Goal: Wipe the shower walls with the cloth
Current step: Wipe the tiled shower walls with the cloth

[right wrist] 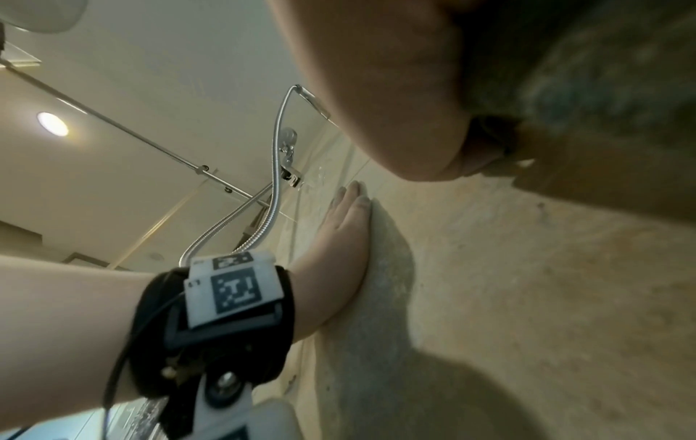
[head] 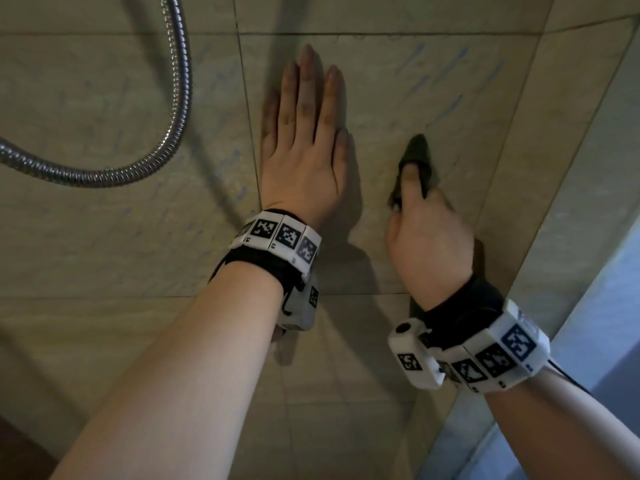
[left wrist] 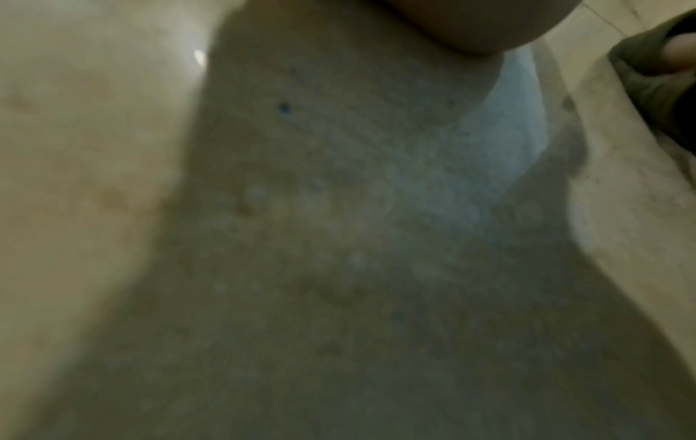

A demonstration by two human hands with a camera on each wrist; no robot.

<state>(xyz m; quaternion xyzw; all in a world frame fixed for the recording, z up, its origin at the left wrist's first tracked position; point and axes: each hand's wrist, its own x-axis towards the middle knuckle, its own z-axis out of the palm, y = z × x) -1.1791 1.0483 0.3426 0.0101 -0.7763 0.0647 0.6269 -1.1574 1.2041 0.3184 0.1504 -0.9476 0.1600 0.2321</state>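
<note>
A: While the cloth (head: 417, 161) sits bunched under the right hand (head: 429, 244), it's pressed on the tiled wall (head: 467, 109), right of the braced hand and not far from the corner. Dark, olive-ish rag, only a peak of it shows past the fingers.

B: Grip?

A: Right hand curls round it, thumb laid on top of the fabric, palm side toward the tile. Left hand (head: 304, 140) is flat on the wall, fingers straight and together, holding nothing, just bracing. The right wrist view confirms that: palm edge against the tile.

B: Step?

A: Mid-wipe, I'd say. Cloth is on the wall, not lifted. Faint bluish streaks (head: 446, 109) above and right of it, maybe cleaner or water; the left wrist view is too blurred to settle that.

B: How far along?

A: Can't judge overall. The streaked patch above the cloth looks unwiped, and so does the side wall (head: 568, 140) past the corner.

B: Next move?

A: Probably push the cloth up and right through the streaks, keeping pressure flat, then work toward the corner joint. Needs the rag spread wider; bunched like this it covers little.

B: Anything else?

A: Metal shower hose (head: 173, 98) loops down the wall left of the left hand, well apart from the cloth. Tracking bands on both wrists.
</note>
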